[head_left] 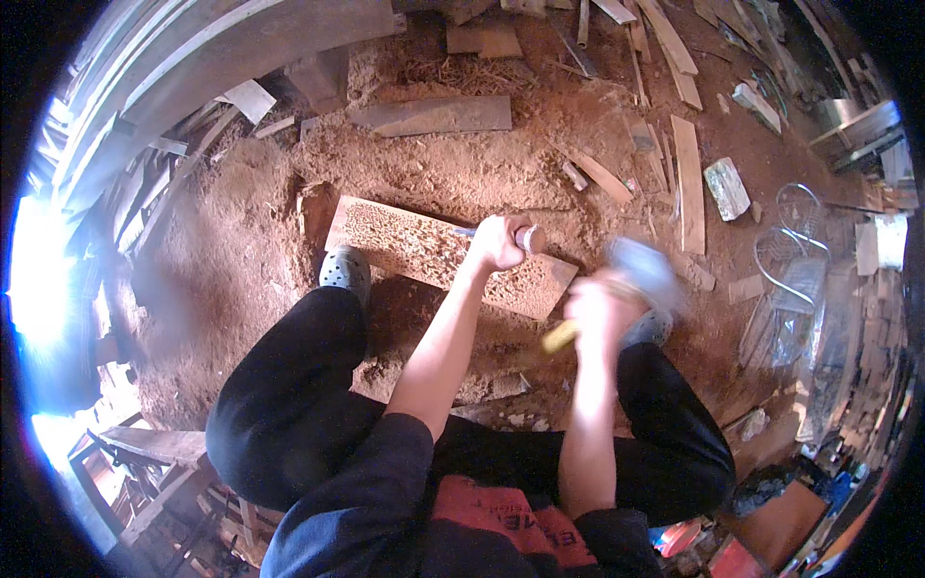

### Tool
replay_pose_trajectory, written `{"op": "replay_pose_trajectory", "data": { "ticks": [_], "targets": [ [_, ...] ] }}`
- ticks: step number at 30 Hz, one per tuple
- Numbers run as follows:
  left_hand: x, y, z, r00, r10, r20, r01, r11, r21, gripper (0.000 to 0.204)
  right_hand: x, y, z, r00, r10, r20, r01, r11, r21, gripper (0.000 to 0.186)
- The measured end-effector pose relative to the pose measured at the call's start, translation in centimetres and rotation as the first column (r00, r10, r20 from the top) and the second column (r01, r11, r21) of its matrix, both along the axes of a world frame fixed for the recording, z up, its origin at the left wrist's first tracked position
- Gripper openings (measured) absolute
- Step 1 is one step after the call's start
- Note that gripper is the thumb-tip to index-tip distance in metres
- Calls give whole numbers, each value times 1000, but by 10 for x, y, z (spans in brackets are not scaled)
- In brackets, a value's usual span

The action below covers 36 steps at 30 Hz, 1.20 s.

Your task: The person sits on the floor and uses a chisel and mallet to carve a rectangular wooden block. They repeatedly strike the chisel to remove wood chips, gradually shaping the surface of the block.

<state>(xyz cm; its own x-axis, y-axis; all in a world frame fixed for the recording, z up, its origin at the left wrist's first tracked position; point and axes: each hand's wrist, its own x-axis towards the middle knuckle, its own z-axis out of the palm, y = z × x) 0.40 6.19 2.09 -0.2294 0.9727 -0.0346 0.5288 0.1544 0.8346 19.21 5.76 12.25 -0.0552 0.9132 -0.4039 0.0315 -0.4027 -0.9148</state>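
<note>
A thick wooden board (390,231) lies aslant on the ground between my feet, its top covered with gouged pits and small chips. My left hand (496,246) is closed round a chisel (529,239); its pale handle end sticks out to the right, and its metal blade points left over the board. I cannot tell whether the edge touches the wood. To the right of the board, my right hand (605,306) grips a hammer (644,272). Its broad grey head is smeared by motion, and the yellow handle end shows below my fist.
My grey clogs (345,274) stand at both ends of the board. Sawdust-covered ground (241,222) surrounds it. Beyond lies a flat plank (434,116); upright to the right is a narrow board (688,183), near a pale block (726,189) and a wire-framed chair (795,279).
</note>
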Motion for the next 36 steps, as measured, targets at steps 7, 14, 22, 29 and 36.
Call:
{"op": "replay_pose_trajectory", "data": {
  "ticks": [7, 14, 22, 29, 36],
  "targets": [
    [-20, -6, -11, 999, -10, 49, 9, 1000, 19, 31, -30, -9, -58, 886, 291, 359, -214, 947, -240, 14],
    [-130, -73, -27, 176, 69, 982, -853, 509, 117, 33, -6, -17, -133, 418, 534, 735, -324, 844, -428, 29],
    [-81, -47, 8, 778, 243, 580, -509, 786, 353, 9, -11, -41, -147, 316, 462, 829, -336, 871, -357, 30],
    [-26, -22, 20, 988, -7, 152, -26, 977, 214, 21, -13, -39, -145, 303, 452, 839, -319, 878, -357, 29],
    [-15, -24, 10, 992, -76, 98, 49, 966, 255, 23, -13, -40, -145, 341, 430, 836, -306, 891, -334, 27]
  ]
}}
